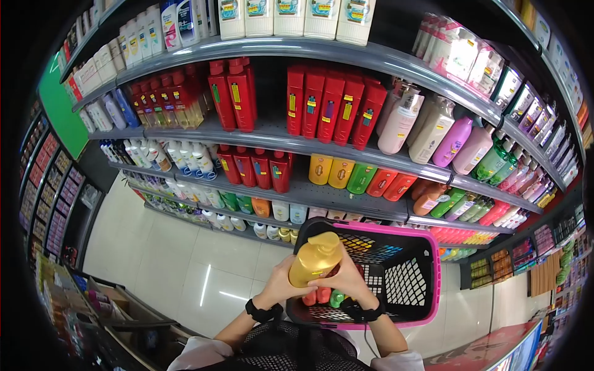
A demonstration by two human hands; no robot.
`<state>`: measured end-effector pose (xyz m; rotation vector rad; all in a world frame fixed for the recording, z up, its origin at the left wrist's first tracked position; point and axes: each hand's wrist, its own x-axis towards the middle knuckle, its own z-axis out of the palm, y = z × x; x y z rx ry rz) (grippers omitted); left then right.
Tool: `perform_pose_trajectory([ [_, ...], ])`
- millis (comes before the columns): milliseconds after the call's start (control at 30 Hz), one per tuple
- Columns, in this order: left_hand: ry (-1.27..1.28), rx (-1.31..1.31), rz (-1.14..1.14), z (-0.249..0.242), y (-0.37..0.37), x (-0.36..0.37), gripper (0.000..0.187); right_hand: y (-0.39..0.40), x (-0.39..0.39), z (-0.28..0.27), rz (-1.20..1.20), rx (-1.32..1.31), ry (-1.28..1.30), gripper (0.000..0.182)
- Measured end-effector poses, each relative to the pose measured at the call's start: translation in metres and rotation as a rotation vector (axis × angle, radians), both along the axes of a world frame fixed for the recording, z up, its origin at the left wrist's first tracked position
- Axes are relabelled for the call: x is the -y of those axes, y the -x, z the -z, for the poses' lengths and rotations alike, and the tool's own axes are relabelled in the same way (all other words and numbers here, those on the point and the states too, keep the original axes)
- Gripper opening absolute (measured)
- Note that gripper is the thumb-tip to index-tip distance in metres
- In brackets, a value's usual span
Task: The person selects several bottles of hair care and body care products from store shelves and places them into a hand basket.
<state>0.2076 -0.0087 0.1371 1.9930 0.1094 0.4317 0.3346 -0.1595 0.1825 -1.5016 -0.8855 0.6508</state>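
Observation:
A gold pump bottle is held upright, slightly tilted, above the near left part of a shopping basket. My left hand wraps round its left side near the bottom. On the other side, my right hand closes round the bottle, with the thumbs meeting at its base. The black basket with a pink rim stands beneath my hands. Inside it lie red bottles and a green bottle, partly hidden by my hands and wrists. Black bands circle both wrists.
Store shelves curve ahead. Red bottles stand on the middle shelf, with yellow bottles and a green bottle below. White containers line the top shelf. Cardboard boxes sit at left. The tiled floor shows left of the basket.

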Motion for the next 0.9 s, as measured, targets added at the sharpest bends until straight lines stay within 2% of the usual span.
perform_pose_trajectory([
  [100,-0.108,0.033,-0.031,-0.003,-0.011,-0.035,0.066,-0.013,-0.024,-0.017,-0.032,-0.037,-0.032,0.091],
  [200,-0.143,0.09,-0.005,-0.005,-0.033,-0.07,0.066,-0.027,-0.053,-0.016,0.016,0.204,-0.052,0.07],
  [233,-0.144,0.086,-0.012,0.002,-0.04,-0.081,0.066,-0.031,-0.062,-0.017,0.026,0.2,-0.05,0.07],
  [333,-0.129,0.139,-0.09,0.016,-0.069,-0.103,0.067,-0.045,-0.093,-0.016,0.164,0.453,0.0,0.059],
  [400,-0.225,0.113,-0.152,0.034,-0.086,-0.11,0.078,-0.064,-0.113,-0.01,0.28,0.475,0.009,0.06],
  [533,-0.282,-0.084,-0.023,0.092,-0.077,-0.105,0.088,-0.12,-0.147,0.044,0.514,0.5,-0.002,0.061],
  [600,-0.079,-0.431,0.152,0.112,-0.064,-0.1,0.091,-0.153,-0.171,0.078,0.571,0.537,-0.004,0.062],
  [700,-0.061,-0.445,0.261,0.16,-0.047,-0.088,0.09,-0.193,-0.188,0.112,0.628,0.627,0.041,0.065],
  [800,-0.005,-0.607,0.328,0.175,-0.037,-0.079,0.09,-0.224,-0.202,0.136,0.621,0.61,0.15,0.066],
  [867,-0.038,-0.628,0.336,0.176,-0.036,-0.079,0.089,-0.241,-0.209,0.139,0.616,0.571,0.233,0.068],
  [900,-0.07,-0.58,0.32,0.18,-0.034,-0.078,0.088,-0.249,-0.211,0.136,0.587,0.628,0.257,0.074],
])
